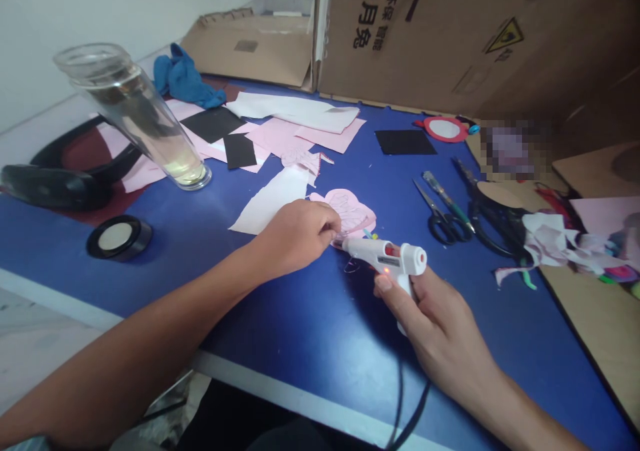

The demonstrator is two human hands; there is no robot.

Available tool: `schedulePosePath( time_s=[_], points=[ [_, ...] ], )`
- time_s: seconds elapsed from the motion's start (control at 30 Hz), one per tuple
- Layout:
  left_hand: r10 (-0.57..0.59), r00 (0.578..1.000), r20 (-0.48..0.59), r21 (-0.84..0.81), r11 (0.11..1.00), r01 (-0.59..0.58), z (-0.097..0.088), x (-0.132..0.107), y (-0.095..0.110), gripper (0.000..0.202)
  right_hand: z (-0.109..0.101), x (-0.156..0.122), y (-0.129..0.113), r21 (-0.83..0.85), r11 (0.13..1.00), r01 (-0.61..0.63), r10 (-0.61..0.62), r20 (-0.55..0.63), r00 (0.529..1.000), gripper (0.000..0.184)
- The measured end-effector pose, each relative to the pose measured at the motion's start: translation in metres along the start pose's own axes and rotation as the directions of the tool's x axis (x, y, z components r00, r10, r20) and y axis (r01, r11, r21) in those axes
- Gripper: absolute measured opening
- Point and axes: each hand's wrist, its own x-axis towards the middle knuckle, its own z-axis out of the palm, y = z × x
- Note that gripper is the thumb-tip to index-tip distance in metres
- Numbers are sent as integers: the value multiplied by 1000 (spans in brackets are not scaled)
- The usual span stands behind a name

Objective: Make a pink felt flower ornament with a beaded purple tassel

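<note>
A pink paper cutout [347,209], layered and scalloped at its edge, lies on the blue tabletop [280,377] directly under the left hand [296,236]. That hand is nearly closed, its curled fingers [333,221] pressing or pinching the cutout's lower edge, though the hand hides exactly how much paper they have. The right hand [440,324] is wrapped firmly around the handle of a white hot glue gun [385,254], with the index finger [384,281] forward near the trigger (whether it is squeezing cannot be told). The gun's nozzle points left, with its tip right beside the left fingers at the cutout's edge, and a small red light glows on the gun. No glue can be made out at the tip. The step in hand appears to be bringing the nozzle to that edge, a spot that calls for a steady left-hand hold and a careful aim. Just beyond the right hand lie black-handled scissors [443,223], while a roll of black tape [119,237] sits well behind the left hand, off to the left.
</note>
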Motion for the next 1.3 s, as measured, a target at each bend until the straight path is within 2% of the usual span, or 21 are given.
schedulePosePath(
  time_s=[0.7, 1.3],
  points=[
    [-2, 1000, 4, 11, 1000, 2, -1, 0, 1, 23, -5, -4, -1, 20, 999, -48, 47, 13, 999, 42],
    [-11, 1000, 3, 5, 1000, 11, -1, 0, 2, 21, 0, 0, -5, 41, 997, -64, 63, 20, 998, 37]
  ],
)
